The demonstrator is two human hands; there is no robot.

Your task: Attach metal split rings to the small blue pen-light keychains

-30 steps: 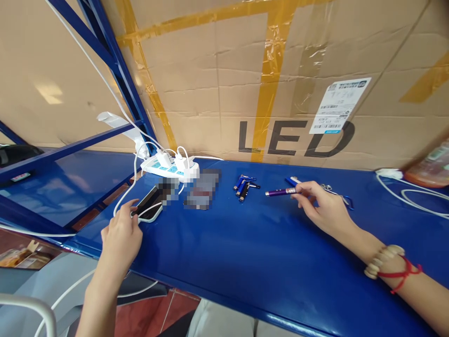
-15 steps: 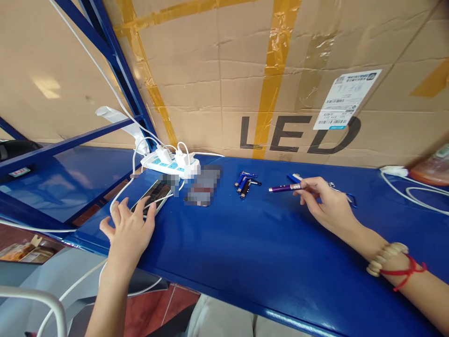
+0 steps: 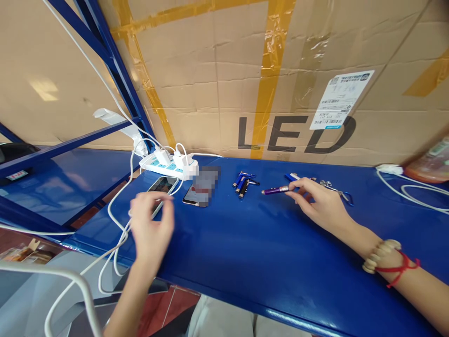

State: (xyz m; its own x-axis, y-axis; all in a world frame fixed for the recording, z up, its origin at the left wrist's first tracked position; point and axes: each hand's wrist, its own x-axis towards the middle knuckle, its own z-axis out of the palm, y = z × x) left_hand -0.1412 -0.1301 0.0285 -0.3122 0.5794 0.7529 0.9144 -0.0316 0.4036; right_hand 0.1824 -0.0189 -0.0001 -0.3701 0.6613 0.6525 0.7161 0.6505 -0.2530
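Observation:
My right hand pinches a slim purple laser pointer by its labelled end, just above the blue table. Behind that hand lie a blue pen-like piece and a metal clip with a blue carabiner, both partly covered. Several small blue and black metal pen-shaped pieces lie in a cluster left of the pointer. My left hand is curled, thumb and forefinger together, over the near end of a phone; its grip is blurred. A second phone lies beside it, partly pixelated.
A white power strip with plugged-in chargers stands at the back left. White cables loop down past the table edge. A large cardboard box rises behind the table. At the right are another cable and an orange-brown container.
My left hand has moved right and its spread fingers have drawn together. White cable loops now hang beside its wrist. My right hand keeps the laser pointer, shifted slightly left.

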